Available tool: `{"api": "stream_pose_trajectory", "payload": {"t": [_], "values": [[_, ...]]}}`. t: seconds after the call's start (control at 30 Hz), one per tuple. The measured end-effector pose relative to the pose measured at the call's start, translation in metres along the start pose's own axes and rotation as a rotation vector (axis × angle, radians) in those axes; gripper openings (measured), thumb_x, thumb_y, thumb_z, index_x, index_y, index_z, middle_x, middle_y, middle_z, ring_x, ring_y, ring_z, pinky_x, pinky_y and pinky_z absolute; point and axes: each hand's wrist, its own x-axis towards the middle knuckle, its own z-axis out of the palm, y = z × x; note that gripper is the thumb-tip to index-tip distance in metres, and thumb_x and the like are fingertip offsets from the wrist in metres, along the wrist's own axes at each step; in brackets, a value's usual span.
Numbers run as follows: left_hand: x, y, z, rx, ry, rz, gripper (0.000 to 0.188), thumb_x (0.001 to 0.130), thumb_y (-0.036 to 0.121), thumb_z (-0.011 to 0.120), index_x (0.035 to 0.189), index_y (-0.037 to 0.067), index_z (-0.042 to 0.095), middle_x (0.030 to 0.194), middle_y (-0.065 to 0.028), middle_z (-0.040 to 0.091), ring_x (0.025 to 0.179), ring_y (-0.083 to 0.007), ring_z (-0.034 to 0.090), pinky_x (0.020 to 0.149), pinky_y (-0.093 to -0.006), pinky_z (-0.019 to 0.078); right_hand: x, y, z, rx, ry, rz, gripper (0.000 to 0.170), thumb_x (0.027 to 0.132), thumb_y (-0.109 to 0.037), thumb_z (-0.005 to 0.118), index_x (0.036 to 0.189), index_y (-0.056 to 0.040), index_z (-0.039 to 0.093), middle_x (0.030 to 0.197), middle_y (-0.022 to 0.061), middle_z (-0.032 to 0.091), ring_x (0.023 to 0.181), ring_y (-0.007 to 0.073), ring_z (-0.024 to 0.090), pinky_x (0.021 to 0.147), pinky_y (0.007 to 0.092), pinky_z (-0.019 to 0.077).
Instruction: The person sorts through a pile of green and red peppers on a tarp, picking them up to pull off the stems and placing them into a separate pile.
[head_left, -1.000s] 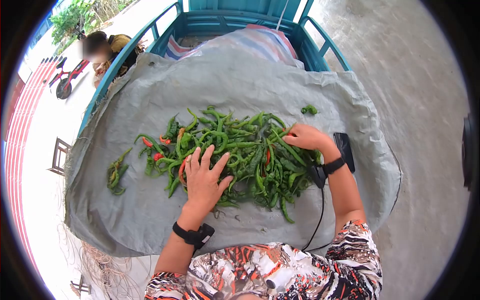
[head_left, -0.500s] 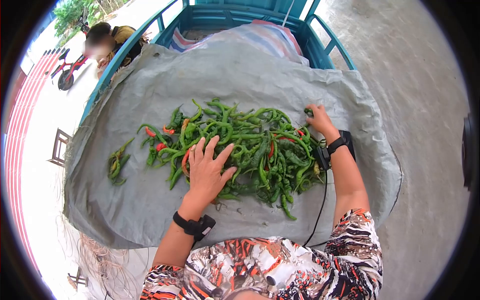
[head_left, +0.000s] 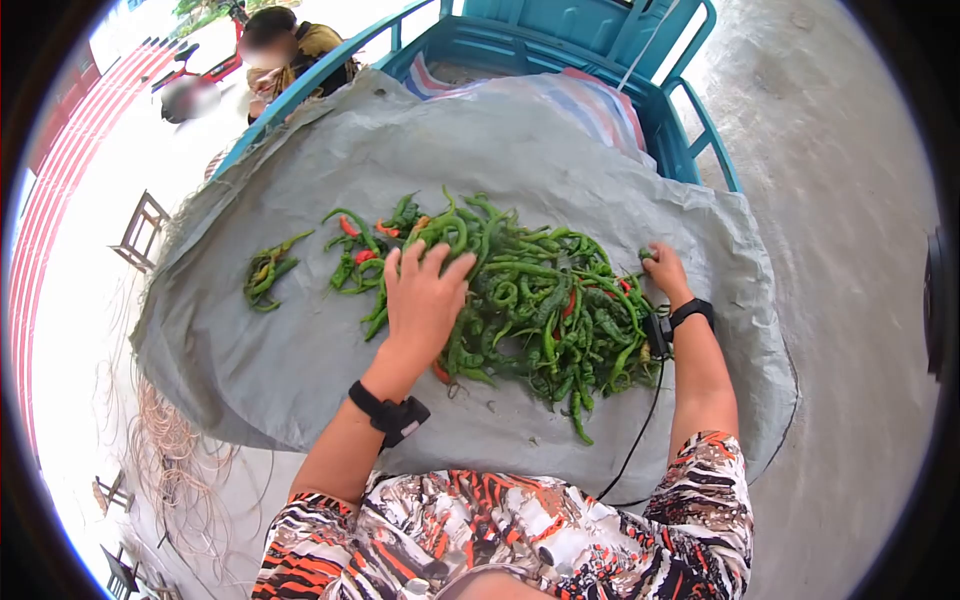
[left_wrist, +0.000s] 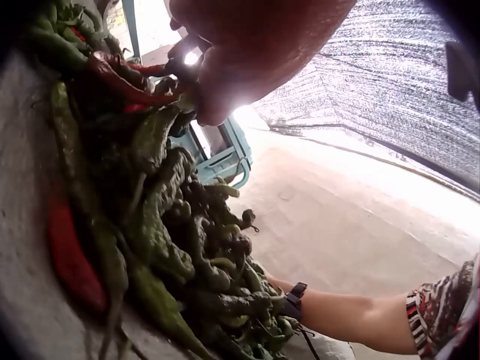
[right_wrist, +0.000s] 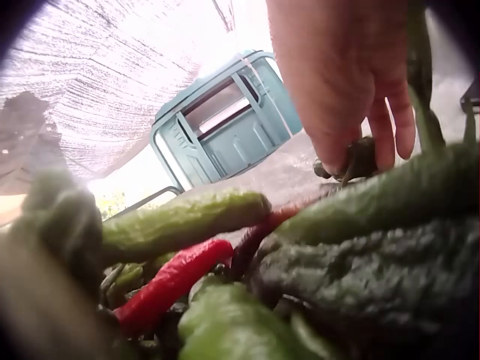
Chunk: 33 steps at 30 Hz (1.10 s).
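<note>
A heap of green chili peppers [head_left: 560, 300], with some red ones among them, lies on a grey tarp. My left hand [head_left: 425, 305] rests on the heap's left part, its fingers spread and fairly straight. In the left wrist view, the left thumb [left_wrist: 214, 105] is close by a red chili pepper [left_wrist: 124, 81]. Just beyond the heap's right edge, my right hand [head_left: 668, 272] pinches a small dark green pepper [right_wrist: 361, 157] between thumb and fingers. A separate small bunch of green peppers [head_left: 268, 272] lies to the left.
The grey tarp [head_left: 300, 370] covers the bed of a blue cargo cart [head_left: 705, 130]. Striped sheeting [head_left: 590, 105] is bunched at the back. A cable [head_left: 640, 430] runs from the right wrist. Beyond the cart's left rail is another person [head_left: 290, 55]. A wooden stool [head_left: 143, 230] stands at left.
My right hand has left the heap for the lone small pepper at the right and now pinches it. The left hand has shifted left and farther over the heap. The head view has turned.
</note>
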Motion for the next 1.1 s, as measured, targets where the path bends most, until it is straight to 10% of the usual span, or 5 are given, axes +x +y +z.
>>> {"api": "stream_pose_trajectory", "payload": {"t": [0.23,0.4,0.63,0.83,1.1], "values": [[-0.001,0.014,-0.029,-0.084,0.091,-0.005,0.043,0.083,0.026,0.074,0.124,0.014,0.065,0.122,-0.0103,0.063,0.122,-0.0320,0.050,0.107,-0.0520,0.0280,-0.050,-0.080,-0.089,0.032,0.292,-0.120,0.033,0.092,-0.025,0.064,0.122,-0.0118,0.063,0.089,0.0089,0.069,0.086,0.0238,0.068,0.072,0.0373,0.0513],[0.004,0.066,-0.037,-0.894,-0.116,-0.060,0.054,0.084,0.007,0.073,0.135,0.006,0.055,0.124,-0.0132,0.060,0.092,-0.0204,0.064,0.079,-0.0329,0.0516,-0.152,-0.179,-0.131,0.952,-0.005,-0.236,0.023,0.101,-0.017,0.056,0.120,-0.0047,0.062,0.090,0.0003,0.066,0.085,0.0057,0.062,0.068,0.0208,0.0496],[-0.008,0.081,-0.011,-1.307,-0.417,-0.241,0.055,0.091,0.002,0.066,0.141,0.006,0.045,0.109,-0.0057,0.060,0.076,-0.0056,0.057,0.066,-0.0212,0.0496,-0.246,-0.243,-0.068,1.374,-0.214,-0.035,0.026,0.101,-0.017,0.057,0.121,-0.0011,0.060,0.103,0.0021,0.065,0.079,0.0093,0.064,0.072,0.0235,0.0538],[0.002,0.047,-0.026,-1.339,-0.158,-0.431,0.057,0.089,0.007,0.070,0.140,0.003,0.045,0.102,-0.0088,0.062,0.070,-0.0069,0.056,0.061,-0.0227,0.0477,-0.220,-0.204,-0.065,0.387,0.357,-0.171,0.024,0.089,-0.006,0.062,0.113,-0.0076,0.065,0.107,0.0095,0.066,0.085,0.0214,0.066,0.076,0.0339,0.0534],[-0.003,0.030,-0.020,-0.955,0.031,-0.251,0.045,0.088,0.003,0.067,0.131,0.002,0.054,0.113,-0.0077,0.059,0.070,-0.0074,0.053,0.065,-0.0236,0.0456,-0.190,-0.182,-0.041,-0.073,0.261,-0.194,0.024,0.087,-0.008,0.061,0.110,-0.0122,0.067,0.111,0.0084,0.066,0.101,0.0312,0.063,0.084,0.0440,0.0528]]}}
